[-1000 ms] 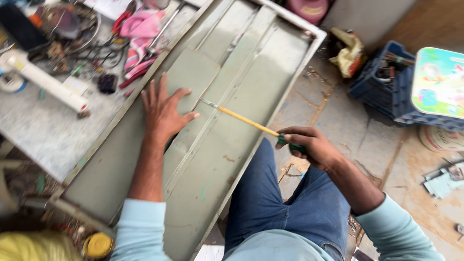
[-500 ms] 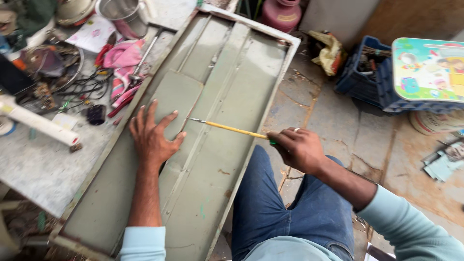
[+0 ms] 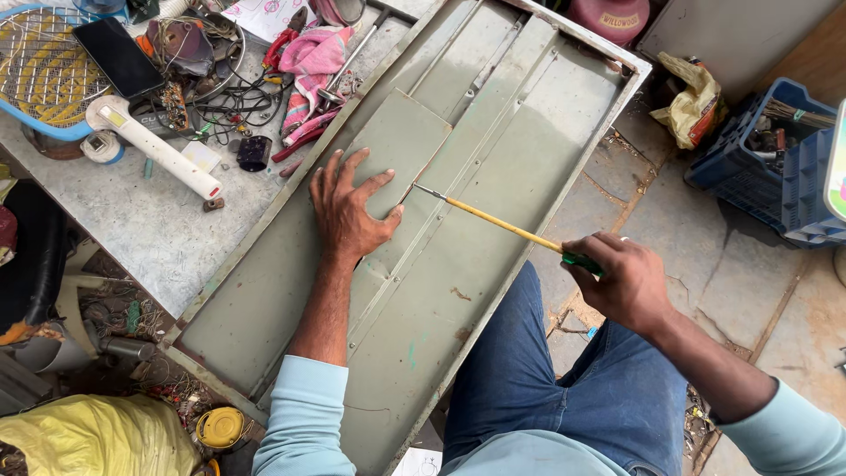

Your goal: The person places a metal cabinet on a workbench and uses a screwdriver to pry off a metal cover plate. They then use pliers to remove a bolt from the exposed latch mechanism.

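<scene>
A long grey-green metal panel (image 3: 493, 291) with raised edges lies slanted across my lap and the table edge. My left hand (image 3: 351, 207) presses flat on a rectangular plate (image 3: 401, 145) set in the panel, fingers spread. My right hand (image 3: 621, 282) grips the green handle of a long screwdriver (image 3: 493, 222) with a yellow shaft. Its metal tip touches the plate's right edge, just beside my left thumb.
A marble table (image 3: 141, 229) at left holds a phone (image 3: 117, 57), a mesh racket (image 3: 40, 70), a white tube-shaped tool (image 3: 154, 145), wires, pliers and a pink cloth (image 3: 313, 53). Blue crates (image 3: 775, 176) stand at right on the stone floor. A yellow bag (image 3: 97, 441) lies bottom left.
The view has swung and closed in. My left hand stays flat on the plate while the screwdriver tip has come to the plate's edge near my thumb.
</scene>
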